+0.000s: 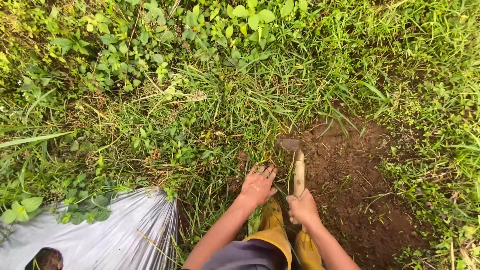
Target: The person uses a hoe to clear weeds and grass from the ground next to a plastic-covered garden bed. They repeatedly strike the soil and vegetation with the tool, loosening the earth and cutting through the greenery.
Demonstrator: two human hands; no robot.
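Observation:
My right hand (303, 207) grips the pale wooden handle of a small hoe (298, 172). Its dark metal blade (290, 145) rests on the ground at the edge of a patch of bare brown soil (350, 185). My left hand (258, 184) lies just left of the tool, fingers curled into a clump of grass (250, 125) at its base. Below the hands, my yellow rubber boots (274, 227) show between my forearms.
Thick grass and broad-leaved weeds (150, 55) cover the ground on the left, top and right. A silver plastic mulch sheet (115, 235) lies at the lower left, with a round hole (46, 259) showing soil.

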